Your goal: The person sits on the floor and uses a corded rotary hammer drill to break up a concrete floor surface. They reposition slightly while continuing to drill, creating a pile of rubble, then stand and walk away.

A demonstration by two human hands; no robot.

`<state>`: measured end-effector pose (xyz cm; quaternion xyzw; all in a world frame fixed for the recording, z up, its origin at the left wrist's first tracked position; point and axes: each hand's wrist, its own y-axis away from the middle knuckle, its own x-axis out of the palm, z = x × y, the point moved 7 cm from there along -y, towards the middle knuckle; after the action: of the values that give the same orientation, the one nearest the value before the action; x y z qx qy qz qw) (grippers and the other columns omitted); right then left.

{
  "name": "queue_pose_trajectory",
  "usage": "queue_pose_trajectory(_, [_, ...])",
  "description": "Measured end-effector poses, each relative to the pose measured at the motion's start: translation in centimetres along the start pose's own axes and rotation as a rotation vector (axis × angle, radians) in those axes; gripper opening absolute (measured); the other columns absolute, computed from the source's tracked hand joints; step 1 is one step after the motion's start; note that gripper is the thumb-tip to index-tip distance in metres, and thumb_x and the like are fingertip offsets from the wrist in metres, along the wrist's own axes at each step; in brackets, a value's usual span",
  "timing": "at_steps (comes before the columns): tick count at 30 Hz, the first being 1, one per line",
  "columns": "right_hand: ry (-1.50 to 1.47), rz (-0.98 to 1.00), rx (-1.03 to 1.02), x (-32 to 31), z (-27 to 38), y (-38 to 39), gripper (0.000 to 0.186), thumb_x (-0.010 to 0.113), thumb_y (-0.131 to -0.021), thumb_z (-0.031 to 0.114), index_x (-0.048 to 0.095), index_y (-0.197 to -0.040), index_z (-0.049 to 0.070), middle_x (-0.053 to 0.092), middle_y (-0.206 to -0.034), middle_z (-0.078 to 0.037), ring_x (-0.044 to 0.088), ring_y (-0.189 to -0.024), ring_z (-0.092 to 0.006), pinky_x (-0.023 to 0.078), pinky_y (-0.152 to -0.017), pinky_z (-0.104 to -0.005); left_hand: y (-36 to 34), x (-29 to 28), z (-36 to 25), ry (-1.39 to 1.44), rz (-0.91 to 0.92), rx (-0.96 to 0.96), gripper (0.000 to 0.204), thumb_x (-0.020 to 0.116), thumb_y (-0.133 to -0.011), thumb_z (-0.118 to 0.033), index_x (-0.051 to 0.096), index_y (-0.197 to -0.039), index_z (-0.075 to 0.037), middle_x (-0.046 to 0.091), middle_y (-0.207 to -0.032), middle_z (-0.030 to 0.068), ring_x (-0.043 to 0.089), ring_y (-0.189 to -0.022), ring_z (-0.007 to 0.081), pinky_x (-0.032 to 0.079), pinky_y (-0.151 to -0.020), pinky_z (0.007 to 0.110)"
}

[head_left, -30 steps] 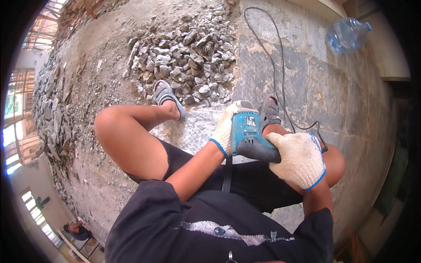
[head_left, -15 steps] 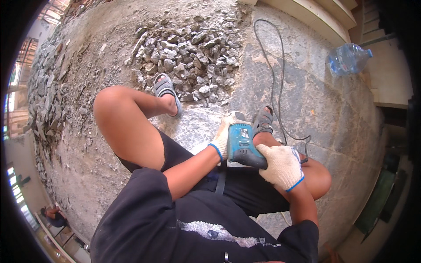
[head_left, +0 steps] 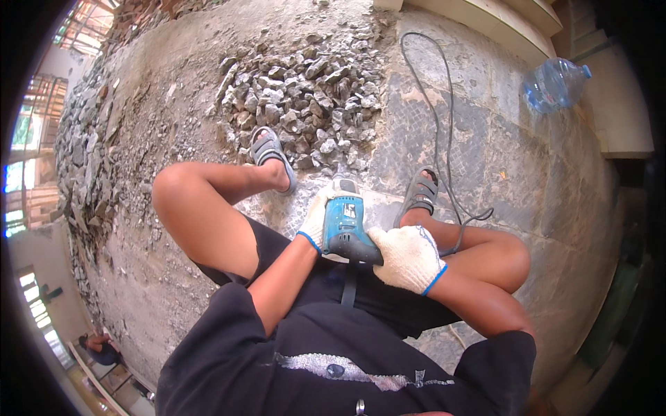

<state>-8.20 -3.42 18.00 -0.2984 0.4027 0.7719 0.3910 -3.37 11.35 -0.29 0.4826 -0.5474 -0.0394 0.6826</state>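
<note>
Between my legs I hold a teal and black rotary hammer drill [head_left: 344, 218], its front end pointing away from me toward the broken floor edge. My left hand [head_left: 316, 216], in a white knit glove with a blue cuff, is closed along the left side of the drill body. My right hand [head_left: 409, 260], gloved alike, wraps the black rear handle. Just beyond the tool lies a heap of grey broken stone [head_left: 305, 97]. The tip of the bit is hard to make out near the heap's lower edge.
A black power cord [head_left: 449, 125] loops over the grey tiled floor [head_left: 513, 166] on the right. A large clear blue water bottle [head_left: 557, 84] lies beside pale steps [head_left: 496, 28]. More rubble [head_left: 87, 152] lines the left side. Another person [head_left: 100, 349] sits far back at the lower left.
The drill and both hands have moved left, and its front end now points at the lower edge of the stone heap. My grip looks the same.
</note>
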Motion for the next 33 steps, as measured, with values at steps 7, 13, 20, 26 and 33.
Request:
queue_pose_trajectory(7, [0.107,-0.021,0.025,-2.1,-0.6,2.1,0.053,0.088,-0.08,0.024,0.076,-0.129,0.009,0.08,-0.089,-0.019,0.08,-0.087,-0.042,0.062,-0.081,-0.055,-1.3,-0.4,1.1,-0.084,0.025,-0.009,0.049,0.061,-0.116,-0.048,0.071,-0.143,-0.008,0.081,-0.12,0.0145,0.082,-0.096,0.0298,0.072,-0.084,0.047])
queue_pose_trajectory(13, [0.119,0.037,0.172,-1.3,-2.5,1.6,0.063,0.087,-0.08,0.028,0.078,-0.139,0.01,0.082,-0.094,-0.02,0.082,-0.09,-0.0413,0.064,-0.081,-0.054,-4.4,0.1,3.7,-0.111,0.115,-0.138,0.051,0.061,-0.114,-0.052,0.073,-0.14,-0.009,0.081,-0.114,0.0125,0.082,-0.093,0.0279,0.072,-0.084,0.046])
queue_pose_trajectory(20, [0.03,0.185,0.016,0.2,-1.2,1.5,0.063,0.087,-0.079,0.031,0.077,-0.136,0.009,0.081,-0.091,-0.021,0.082,-0.089,-0.0417,0.064,-0.079,-0.0561,-1.7,-2.8,3.9,0.193,0.007,-0.098,0.048,0.05,-0.116,-0.048,0.074,-0.137,-0.011,0.08,-0.114,0.0139,0.081,-0.094,0.031,0.071,-0.085,0.05])
queue_pose_trajectory(26, [0.013,-0.016,-0.077,-0.5,-1.1,0.3,0.061,0.088,-0.074,0.028,0.077,-0.132,0.011,0.078,-0.084,-0.019,0.08,-0.081,-0.0424,0.061,-0.072,-0.0558,-0.9,-1.6,0.9,0.148,0.042,-0.062,0.046,0.056,-0.114,-0.047,0.074,-0.132,-0.008,0.08,-0.114,0.0158,0.081,-0.095,0.0321,0.07,-0.087,0.052])
queue_pose_trajectory(33, [0.099,-0.009,-0.011,-2.6,-0.2,0.9,0.061,0.087,-0.078,0.029,0.077,-0.136,0.012,0.08,-0.087,-0.018,0.081,-0.084,-0.041,0.062,-0.076,-0.0552,-0.1,1.0,-0.2,-0.014,0.03,0.006,0.049,0.066,-0.111,-0.051,0.075,-0.131,-0.007,0.081,-0.112,0.0137,0.081,-0.093,0.0279,0.07,-0.082,0.045])
